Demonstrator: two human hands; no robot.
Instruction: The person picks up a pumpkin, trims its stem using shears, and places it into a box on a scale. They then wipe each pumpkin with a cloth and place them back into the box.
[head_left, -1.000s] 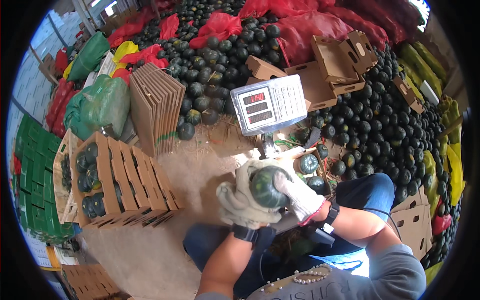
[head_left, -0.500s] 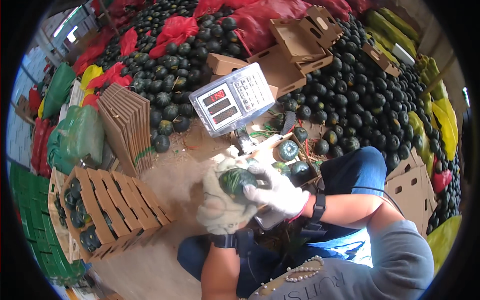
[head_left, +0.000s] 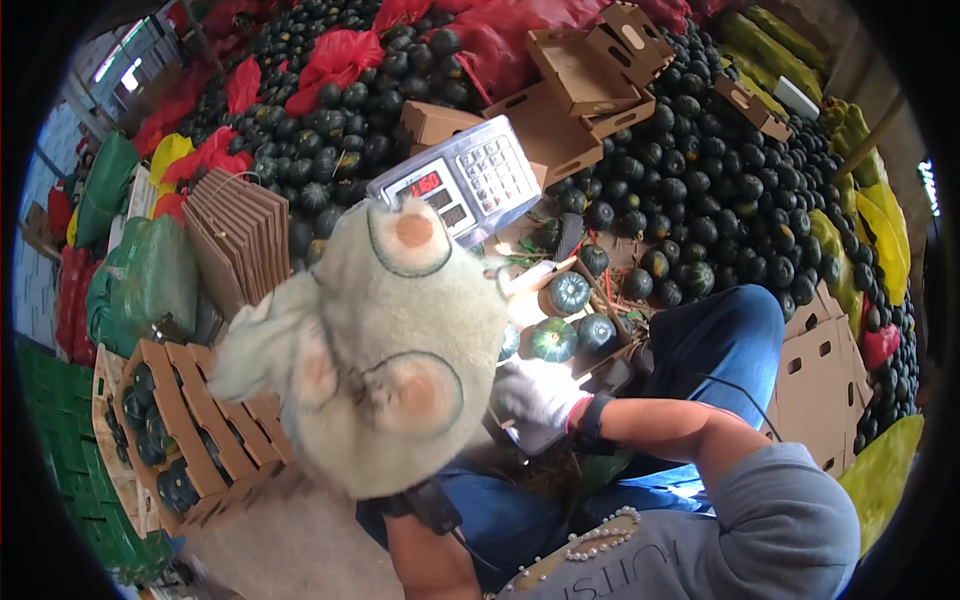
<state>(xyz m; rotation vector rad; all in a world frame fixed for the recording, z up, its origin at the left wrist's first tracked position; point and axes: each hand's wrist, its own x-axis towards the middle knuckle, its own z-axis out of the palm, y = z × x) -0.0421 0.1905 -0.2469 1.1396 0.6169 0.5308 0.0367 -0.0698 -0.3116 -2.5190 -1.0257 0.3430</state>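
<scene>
Left hand (head_left: 385,335), in a thick pale mitt (head_left: 430,310), fills the frame's centre-left; right hand (head_left: 540,393), white-gloved, is lower centre, just below green squashes (head_left: 554,340) in a cardboard box (head_left: 604,300); I cannot tell whether either grips anything

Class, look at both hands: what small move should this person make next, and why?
Probably lower the plush-covered left hand toward the open box. It looms large in view, partly hiding the scale, while the white-gloved right hand is by the box's near end, close to the squashes inside.
</scene>
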